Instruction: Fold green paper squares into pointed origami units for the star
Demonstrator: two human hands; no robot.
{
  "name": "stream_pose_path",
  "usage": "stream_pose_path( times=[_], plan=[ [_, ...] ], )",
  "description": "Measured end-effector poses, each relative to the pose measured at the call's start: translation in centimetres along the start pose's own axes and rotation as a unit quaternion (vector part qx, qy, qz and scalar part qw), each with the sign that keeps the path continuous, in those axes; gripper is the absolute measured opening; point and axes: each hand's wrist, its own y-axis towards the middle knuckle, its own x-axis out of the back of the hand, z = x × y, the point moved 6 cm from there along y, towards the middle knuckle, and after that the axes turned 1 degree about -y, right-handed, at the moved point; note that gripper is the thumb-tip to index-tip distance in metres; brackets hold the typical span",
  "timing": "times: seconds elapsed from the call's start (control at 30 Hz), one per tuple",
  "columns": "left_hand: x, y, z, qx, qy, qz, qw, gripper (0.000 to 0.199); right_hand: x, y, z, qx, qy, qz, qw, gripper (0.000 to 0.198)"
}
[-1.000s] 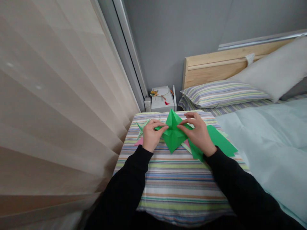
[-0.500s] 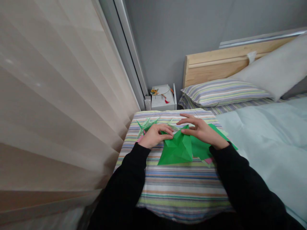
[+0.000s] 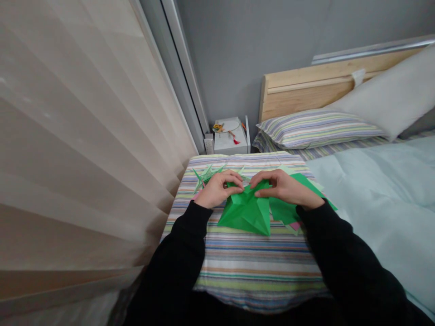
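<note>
A creased green sheet of origami paper [image 3: 245,213] stands partly folded over the striped cloth, its wide edge toward me. My left hand [image 3: 220,188] pinches its upper left part between thumb and fingers. On the upper right part, my right hand [image 3: 277,188] is closed with thumb and fingertips on the paper. Under and beside my right wrist lie more green sheets [image 3: 287,210], with a bit of pink paper [image 3: 295,225] showing beneath. Folded green paper pieces with pointed tips [image 3: 203,177] lie just beyond my left hand.
A striped cloth [image 3: 261,267] covers the surface in front of me. Pleated curtain [image 3: 95,149] hangs close on the left. The bed with a pale quilt [image 3: 380,194] and striped pillow [image 3: 322,129] is at the right. Behind stands a small white cabinet [image 3: 231,145] with small items on it.
My right hand's raised fingers have come down and closed on the paper's upper edge. The paper has shifted slightly left and its top corner is now folded lower.
</note>
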Motion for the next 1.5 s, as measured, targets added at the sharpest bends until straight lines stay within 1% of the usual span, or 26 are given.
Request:
stream_pose_path(
  times=[0.13,0.23,0.4,0.6,0.7,0.8,0.83,0.9,0.93,1.0,1.03,1.1,1.17,1.2,1.23,1.27,1.3,1.33,1.37,1.43,1.5],
  plan=[
    [-0.7,-0.2,-0.2,0.0,0.045,0.018,0.999,0.007,-0.8,0.2,-0.7,-0.005,-0.035,0.005,0.999,0.011],
    [-1.1,-0.2,-0.3,0.001,0.065,0.028,0.997,0.01,-1.1,0.4,-0.9,0.011,-0.047,0.003,0.999,0.005],
    [-1.5,-0.1,-0.2,0.002,0.075,0.038,0.996,0.011,-1.1,0.4,-1.0,0.025,-0.051,-0.004,0.998,0.004],
    [-1.5,-0.1,-0.1,-0.012,0.081,0.023,0.996,0.014,-1.3,0.4,-1.1,0.027,-0.06,-0.01,0.998,0.001],
    [-1.1,-0.1,-0.4,-0.011,0.085,-0.009,0.996,0.013,-0.8,0.4,-0.8,0.043,-0.067,-0.048,0.996,0.004],
    [-0.4,-0.1,-0.7,-0.006,0.07,-0.055,0.996,0.011,0.0,0.4,-0.3,0.055,-0.067,-0.112,0.99,0.008],
    [-0.1,0.0,-0.8,-0.008,0.06,-0.071,0.996,0.009,0.4,0.3,-0.3,0.048,-0.059,-0.138,0.987,0.008],
    [0.4,0.0,-1.0,-0.01,0.032,-0.105,0.994,0.003,1.1,0.1,-0.6,0.002,-0.033,-0.19,0.981,0.017],
    [0.6,0.0,-0.9,-0.006,0.015,-0.12,0.993,0.004,1.4,0.0,-0.8,-0.028,-0.014,-0.211,0.977,0.024],
    [0.8,-0.2,-0.5,0.02,-0.032,-0.145,0.989,0.013,1.6,-0.3,-1.1,-0.071,0.033,-0.236,0.969,0.033],
    [0.8,-0.3,-0.2,0.042,-0.07,-0.15,0.985,0.016,1.6,-0.3,-1.1,-0.076,0.058,-0.241,0.966,0.035],
    [0.4,-0.5,0.6,0.101,-0.169,-0.134,0.971,0.022,1.4,-0.3,-0.8,-0.065,0.103,-0.236,0.964,0.037],
    [-0.6,-0.7,1.3,0.168,-0.257,-0.082,0.948,0.04,1.0,-0.2,-0.4,-0.05,0.124,-0.213,0.968,0.038],
    [-1.3,-0.8,1.5,0.199,-0.28,-0.046,0.938,0.049,0.8,-0.1,-0.2,-0.042,0.126,-0.199,0.971,0.038],
    [-1.8,-1.0,1.6,0.221,-0.287,-0.012,0.932,0.053,0.6,0.0,0.0,-0.034,0.122,-0.186,0.974,0.038],
    [-2.2,-1.0,1.7,0.233,-0.281,0.013,0.931,0.053,0.5,0.1,0.2,-0.026,0.115,-0.176,0.977,0.039],
    [-2.3,-1.0,1.8,0.237,-0.268,0.024,0.933,0.049,0.4,0.1,0.3,-0.021,0.107,-0.169,0.98,0.04],
    [-2.2,-1.0,2.0,0.237,-0.255,0.017,0.937,0.043,0.5,0.1,0.2,-0.019,0.104,-0.162,0.981,0.041],
    [-1.8,-0.9,2.2,0.233,-0.244,-0.012,0.941,0.038,0.6,0.0,0.1,-0.022,0.105,-0.157,0.982,0.043],
    [-0.4,-0.8,2.8,0.217,-0.231,-0.114,0.942,0.036,1.0,-0.2,-0.2,-0.039,0.115,-0.149,0.981,0.05],
    [1.0,-1.0,3.3,0.195,-0.224,-0.212,0.931,0.038,1.8,-0.6,-0.4,-0.042,0.111,-0.168,0.979,0.062]
  ],
)
